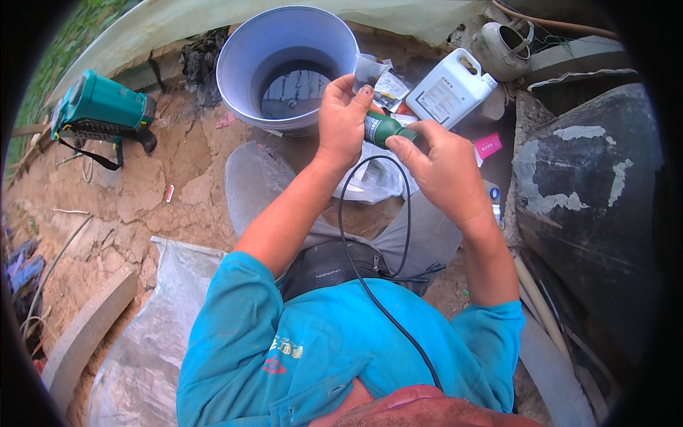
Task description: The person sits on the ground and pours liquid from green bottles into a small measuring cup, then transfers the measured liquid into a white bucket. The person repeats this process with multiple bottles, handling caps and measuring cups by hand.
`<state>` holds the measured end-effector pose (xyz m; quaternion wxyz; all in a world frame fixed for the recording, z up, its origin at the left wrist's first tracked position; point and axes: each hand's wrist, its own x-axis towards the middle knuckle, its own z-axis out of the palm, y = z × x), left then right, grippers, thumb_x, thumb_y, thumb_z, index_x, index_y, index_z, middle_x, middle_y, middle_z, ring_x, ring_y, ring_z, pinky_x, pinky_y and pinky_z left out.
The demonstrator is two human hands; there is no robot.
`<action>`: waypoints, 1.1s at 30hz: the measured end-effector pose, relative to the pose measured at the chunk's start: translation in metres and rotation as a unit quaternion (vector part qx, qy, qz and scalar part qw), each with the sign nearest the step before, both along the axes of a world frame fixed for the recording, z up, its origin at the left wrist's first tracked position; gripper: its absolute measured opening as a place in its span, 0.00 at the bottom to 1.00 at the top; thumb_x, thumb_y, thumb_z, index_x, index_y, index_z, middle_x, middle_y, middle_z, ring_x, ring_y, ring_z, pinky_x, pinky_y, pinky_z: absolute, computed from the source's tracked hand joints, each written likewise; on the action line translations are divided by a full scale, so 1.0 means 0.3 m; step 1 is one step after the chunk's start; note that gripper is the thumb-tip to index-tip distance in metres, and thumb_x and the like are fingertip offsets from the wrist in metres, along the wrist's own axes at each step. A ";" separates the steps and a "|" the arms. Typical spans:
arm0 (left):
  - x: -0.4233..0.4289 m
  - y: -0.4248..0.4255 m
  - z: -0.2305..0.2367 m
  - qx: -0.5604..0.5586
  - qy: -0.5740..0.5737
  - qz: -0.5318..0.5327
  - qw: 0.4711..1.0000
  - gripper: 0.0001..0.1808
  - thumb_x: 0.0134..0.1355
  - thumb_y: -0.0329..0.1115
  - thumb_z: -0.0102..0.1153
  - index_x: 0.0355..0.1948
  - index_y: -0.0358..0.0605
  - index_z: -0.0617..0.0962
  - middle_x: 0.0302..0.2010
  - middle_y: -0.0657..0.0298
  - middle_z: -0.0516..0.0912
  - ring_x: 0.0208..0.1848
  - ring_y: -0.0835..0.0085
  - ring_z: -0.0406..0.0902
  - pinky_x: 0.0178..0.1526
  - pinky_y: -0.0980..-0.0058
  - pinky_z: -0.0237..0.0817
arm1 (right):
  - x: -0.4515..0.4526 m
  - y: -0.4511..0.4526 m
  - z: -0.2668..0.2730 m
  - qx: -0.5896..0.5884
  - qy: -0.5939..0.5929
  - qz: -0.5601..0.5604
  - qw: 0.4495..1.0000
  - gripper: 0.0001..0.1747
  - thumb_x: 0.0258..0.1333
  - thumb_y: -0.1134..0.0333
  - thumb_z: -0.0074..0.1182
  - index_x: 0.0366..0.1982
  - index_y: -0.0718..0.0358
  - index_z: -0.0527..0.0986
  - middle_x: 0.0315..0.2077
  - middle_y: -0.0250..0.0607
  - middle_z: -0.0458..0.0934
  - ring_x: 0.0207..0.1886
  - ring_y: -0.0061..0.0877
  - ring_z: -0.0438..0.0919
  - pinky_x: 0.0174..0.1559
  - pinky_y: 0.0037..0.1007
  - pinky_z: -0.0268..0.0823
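Note:
My left hand (pixel 340 125) grips a small green bottle (pixel 383 129) with a printed label, and the bottle lies nearly level. At its neck end, the thumb and fingers of my right hand (pixel 447 169) close around the neck or cap, which they partly hide. Just beyond my left fingers is a translucent cup or pouch (pixel 369 68) with dark residue; whether the hand touches it I cannot tell. A large bucket (pixel 235 69) holding dark liquid stands beyond my left hand. To the right of it, a white jug (pixel 451 88) with a handle and label leans at a tilt.
A teal backpack sprayer (pixel 109 104) sits at the left. Torn packets (pixel 394 88) and a clear plastic bag (pixel 381 181) lie between my knees and the jug. Right of me are a pink box (pixel 487 145), an old kettle (pixel 501 50) and a large dark container (pixel 587 181).

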<state>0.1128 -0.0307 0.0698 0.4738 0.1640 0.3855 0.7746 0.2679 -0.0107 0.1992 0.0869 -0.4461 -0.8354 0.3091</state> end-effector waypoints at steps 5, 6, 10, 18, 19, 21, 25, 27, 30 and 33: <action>-0.002 0.007 -0.010 0.004 -0.017 -0.001 1.000 0.21 0.74 0.29 0.59 0.61 0.32 0.66 0.47 0.55 0.79 0.36 0.75 0.82 0.38 0.76 0.78 | 0.010 -0.020 -0.035 0.216 0.067 0.116 0.967 0.19 0.51 0.70 0.72 0.46 0.64 0.81 0.39 0.46 0.82 0.39 0.39 0.83 0.39 0.38 0.75; -0.002 0.009 -0.006 0.007 -0.024 0.002 1.000 0.21 0.74 0.29 0.59 0.61 0.32 0.66 0.47 0.55 0.79 0.36 0.75 0.82 0.38 0.76 0.78 | 0.012 -0.017 -0.036 0.252 0.062 0.139 0.956 0.17 0.52 0.70 0.70 0.44 0.63 0.80 0.39 0.45 0.81 0.41 0.40 0.82 0.40 0.38 0.75; -0.005 0.012 0.005 0.010 -0.031 -0.011 0.999 0.22 0.74 0.30 0.59 0.61 0.31 0.66 0.47 0.55 0.79 0.36 0.74 0.83 0.39 0.76 0.77 | 0.020 -0.006 -0.049 0.350 0.060 0.200 0.913 0.19 0.48 0.74 0.67 0.45 0.60 0.80 0.42 0.43 0.80 0.45 0.39 0.81 0.42 0.35 0.76; 0.005 0.010 -0.005 0.014 0.018 -0.004 1.000 0.23 0.75 0.31 0.59 0.62 0.31 0.65 0.49 0.54 0.79 0.38 0.75 0.82 0.40 0.76 0.77 | 0.011 -0.003 -0.005 0.012 0.063 -0.002 0.998 0.22 0.53 0.60 0.73 0.44 0.66 0.80 0.40 0.49 0.82 0.41 0.43 0.84 0.41 0.39 0.76; 0.007 0.010 -0.002 0.010 0.019 -0.005 1.000 0.23 0.75 0.31 0.59 0.62 0.31 0.65 0.49 0.54 0.79 0.38 0.75 0.82 0.41 0.76 0.77 | 0.012 0.003 -0.001 -0.058 0.034 -0.031 0.997 0.24 0.53 0.59 0.74 0.45 0.66 0.79 0.40 0.50 0.83 0.40 0.44 0.85 0.41 0.39 0.76; 0.009 0.009 0.004 0.002 0.021 -0.005 1.000 0.22 0.75 0.31 0.59 0.61 0.31 0.66 0.49 0.54 0.78 0.38 0.75 0.82 0.41 0.76 0.77 | 0.012 -0.016 0.002 -0.019 0.040 -0.022 0.999 0.24 0.54 0.60 0.75 0.47 0.67 0.80 0.38 0.50 0.84 0.36 0.37 0.84 0.37 0.36 0.75; 0.011 0.012 0.009 0.011 0.013 -0.003 1.000 0.22 0.75 0.32 0.59 0.61 0.32 0.66 0.48 0.54 0.80 0.37 0.74 0.83 0.40 0.76 0.77 | 0.027 -0.029 -0.035 0.180 0.083 0.073 0.977 0.22 0.54 0.65 0.74 0.48 0.66 0.81 0.39 0.49 0.84 0.36 0.37 0.83 0.37 0.37 0.74; 0.014 0.014 0.015 0.007 0.009 0.007 1.000 0.21 0.75 0.35 0.60 0.59 0.33 0.68 0.46 0.54 0.82 0.36 0.74 0.83 0.40 0.75 0.78 | 0.028 -0.024 -0.021 0.227 0.067 0.124 0.964 0.17 0.53 0.67 0.70 0.44 0.65 0.81 0.40 0.47 0.82 0.40 0.40 0.82 0.40 0.38 0.76; 0.006 0.011 0.010 -0.001 -0.006 -0.012 1.000 0.21 0.75 0.35 0.59 0.59 0.33 0.68 0.48 0.53 0.82 0.37 0.74 0.83 0.41 0.75 0.78 | 0.034 -0.015 -0.032 0.307 0.064 0.180 0.932 0.17 0.50 0.71 0.67 0.44 0.62 0.81 0.42 0.45 0.79 0.42 0.40 0.80 0.42 0.37 0.77; 0.006 0.007 0.018 0.006 -0.021 -0.017 1.000 0.21 0.75 0.35 0.59 0.60 0.33 0.67 0.51 0.52 0.81 0.37 0.73 0.84 0.41 0.75 0.78 | 0.030 -0.012 -0.034 0.357 0.074 0.216 0.906 0.20 0.47 0.74 0.65 0.46 0.59 0.82 0.45 0.44 0.79 0.43 0.39 0.80 0.43 0.37 0.77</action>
